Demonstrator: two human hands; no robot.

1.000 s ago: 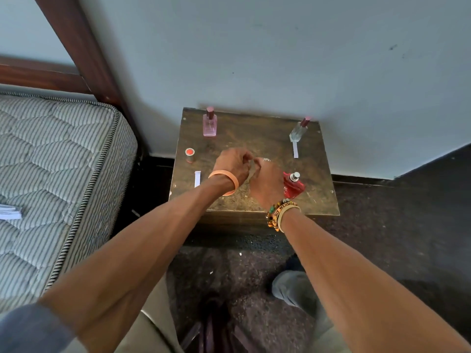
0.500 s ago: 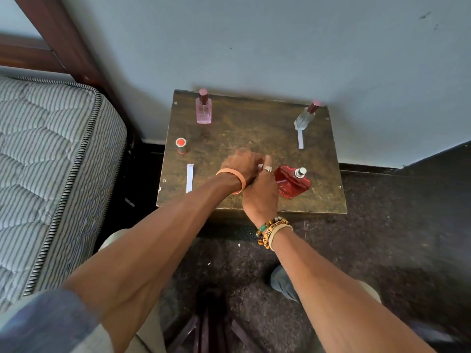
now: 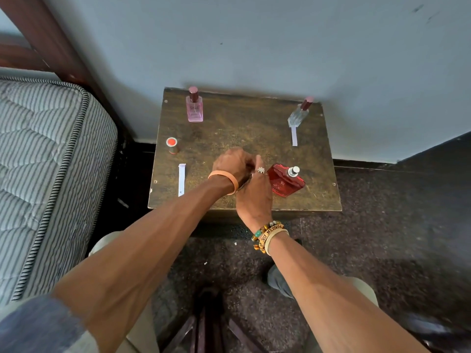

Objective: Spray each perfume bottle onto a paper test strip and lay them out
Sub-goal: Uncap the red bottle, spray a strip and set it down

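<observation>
L grip (image 3: 233, 163) touching R grip (image 3: 254, 193) | over table (image 3: 229, 128) | red btl (image 3: 286, 184) beside R

A bedroom: striped mattress (image 3: 38, 161), wooden bedpost (image 3: 48, 39), small bedside table (image 3: 242, 128).

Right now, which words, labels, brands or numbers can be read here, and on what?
Nothing reads clearly.
On the pink square glass perfume bottle: dark lettering, too blurred to read.
On the tan woven wristband at the right wrist: dark script, too small to read.
</observation>
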